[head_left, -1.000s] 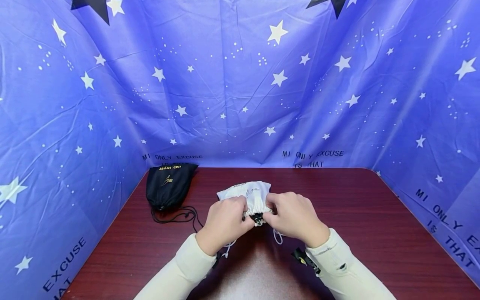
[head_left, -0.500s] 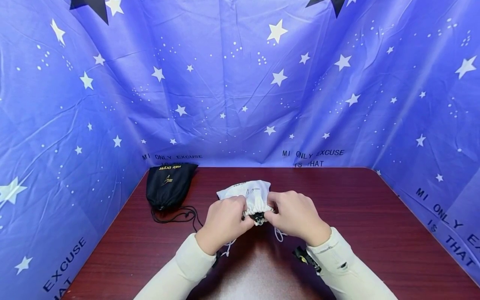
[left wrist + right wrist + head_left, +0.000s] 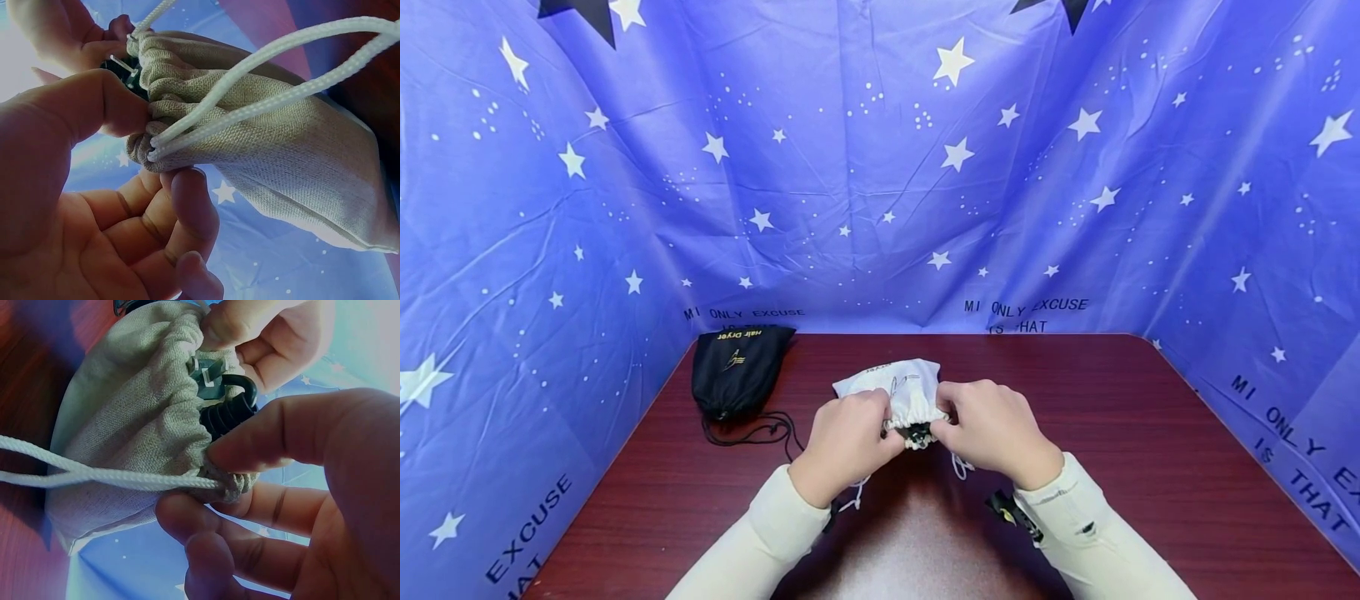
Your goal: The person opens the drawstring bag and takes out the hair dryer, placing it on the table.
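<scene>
A white drawstring bag [image 3: 917,393] with dark print sits at the middle of the table, its gathered mouth toward me. My left hand [image 3: 850,437] pinches the left side of that mouth between thumb and curled fingers. On the opposite side, my right hand [image 3: 996,429] pinches the rim the same way. Through the partly open mouth, the right wrist view shows a black power plug [image 3: 209,378] with metal prongs and a ribbed black cord end [image 3: 228,415]. The rest of the contents is hidden. White drawstrings [image 3: 275,69] loop out at both sides.
A black drawstring bag [image 3: 737,375] with yellow "Hair Dryer" lettering lies at the back left, its black cord [image 3: 775,429] trailing toward my left hand. The dark red wooden table [image 3: 1112,417] is bounded by a blue star-patterned cloth [image 3: 850,167] at the back and sides.
My right hand has shifted very slightly to the right, and the bag's mouth looks a little wider. Both hands keep their pinch on the rim. The black bag stays put.
</scene>
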`<action>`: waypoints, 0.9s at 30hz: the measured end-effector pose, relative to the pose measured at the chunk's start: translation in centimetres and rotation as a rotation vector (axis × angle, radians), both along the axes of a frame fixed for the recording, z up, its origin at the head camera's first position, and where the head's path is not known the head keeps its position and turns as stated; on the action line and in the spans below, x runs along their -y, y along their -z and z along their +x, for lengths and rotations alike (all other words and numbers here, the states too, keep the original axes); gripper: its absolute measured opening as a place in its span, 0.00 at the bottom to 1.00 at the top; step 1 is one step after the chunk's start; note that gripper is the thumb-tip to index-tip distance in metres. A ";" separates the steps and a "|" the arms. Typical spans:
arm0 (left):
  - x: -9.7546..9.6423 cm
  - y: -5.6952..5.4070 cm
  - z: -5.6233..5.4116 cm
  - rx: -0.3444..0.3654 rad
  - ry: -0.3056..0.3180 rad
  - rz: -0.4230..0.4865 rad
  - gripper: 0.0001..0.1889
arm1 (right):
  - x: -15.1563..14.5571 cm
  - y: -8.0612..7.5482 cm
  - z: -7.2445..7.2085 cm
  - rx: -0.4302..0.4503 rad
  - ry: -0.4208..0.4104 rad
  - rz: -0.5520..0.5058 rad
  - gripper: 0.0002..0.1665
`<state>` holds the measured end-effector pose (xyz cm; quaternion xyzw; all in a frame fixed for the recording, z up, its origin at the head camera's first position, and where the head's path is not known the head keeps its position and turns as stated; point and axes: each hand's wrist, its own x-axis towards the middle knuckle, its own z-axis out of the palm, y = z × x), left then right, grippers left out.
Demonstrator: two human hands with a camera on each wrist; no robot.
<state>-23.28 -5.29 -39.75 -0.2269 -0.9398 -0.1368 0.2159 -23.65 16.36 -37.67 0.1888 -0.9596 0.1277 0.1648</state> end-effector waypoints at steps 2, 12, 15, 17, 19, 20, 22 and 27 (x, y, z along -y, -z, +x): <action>0.1 0.0 0.0 -0.002 -0.003 0.003 0.16 | 0.0 0.0 -0.1 0.001 0.006 0.001 0.14; 0.1 -0.1 0.0 0.014 -0.012 -0.004 0.16 | -0.1 -0.1 -0.1 0.007 0.012 0.004 0.14; 0.1 -0.1 0.0 0.023 -0.008 0.002 0.16 | -0.1 -0.1 -0.1 0.009 0.011 0.006 0.14; 0.1 -0.2 0.0 0.031 -0.002 0.009 0.16 | -0.1 -0.1 -0.1 0.009 0.009 0.006 0.14; 0.2 -0.2 0.0 0.039 0.010 0.018 0.15 | -0.2 -0.2 0.0 0.008 0.008 0.007 0.13; 0.2 -0.2 0.0 0.041 0.018 0.023 0.15 | -0.2 -0.2 0.0 0.008 0.008 0.008 0.13; 0.2 -0.3 -0.1 0.044 0.035 0.035 0.15 | -0.2 -0.2 0.0 0.011 0.008 0.009 0.12; 0.3 -0.4 -0.1 0.049 0.069 0.048 0.15 | -0.2 -0.2 0.0 0.019 0.011 0.008 0.11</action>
